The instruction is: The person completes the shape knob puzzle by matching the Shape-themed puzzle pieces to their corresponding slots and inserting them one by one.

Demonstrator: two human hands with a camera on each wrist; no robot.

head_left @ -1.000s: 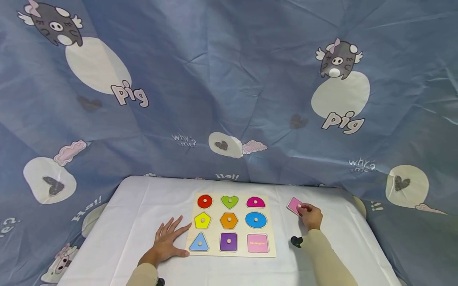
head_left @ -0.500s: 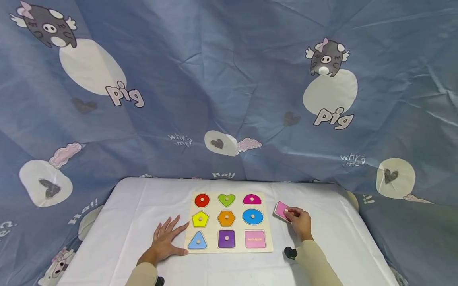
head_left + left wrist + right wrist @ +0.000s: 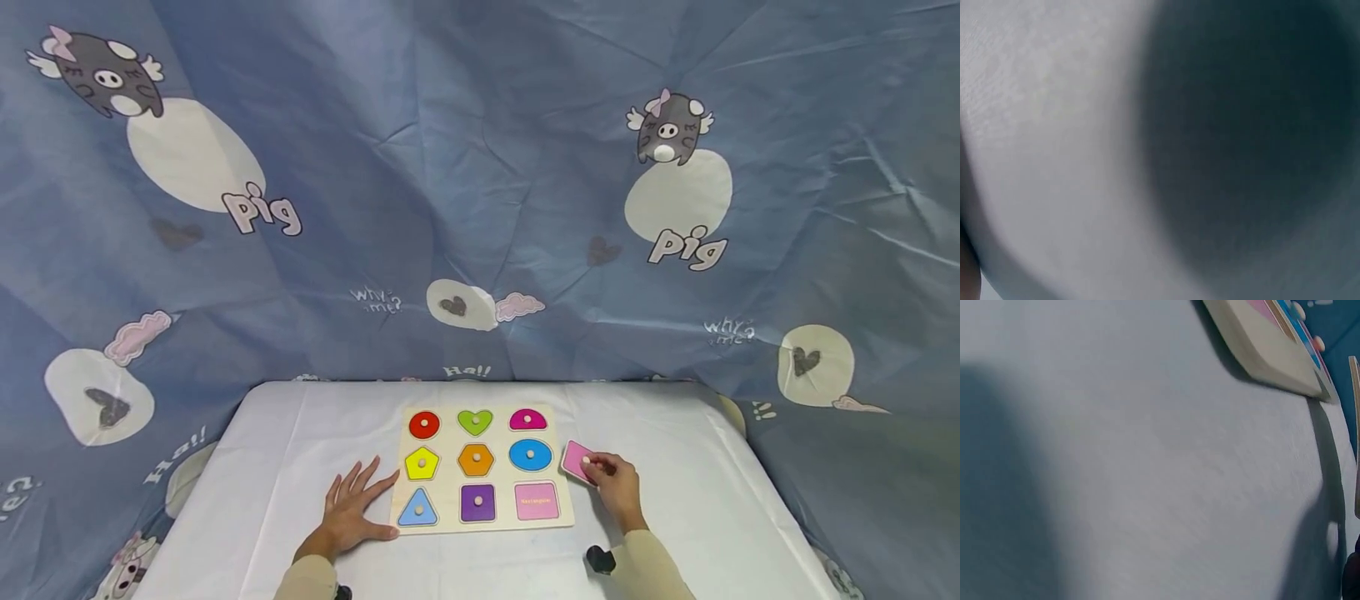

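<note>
A wooden shape puzzle board lies on the white table, with coloured knobbed pieces in all wells but the pink rectangle well, which shows only its printed label. My right hand pinches the knob of a pink rectangle piece, tilted just off the board's right edge. My left hand rests flat with spread fingers on the table, its fingertips touching the board's left edge. The right wrist view shows the board's corner above white cloth; the left wrist view is a blur of white cloth and shadow.
A blue cartoon-pig printed cloth hangs behind and round the table. A small black object sits by my right wrist. White tablecloth stretches left of the board and right of my right hand.
My right hand has carried the pink rectangle piece leftwards and nearer, from the far right of the table to just beside the board's right edge. The left hand has stayed flat.
</note>
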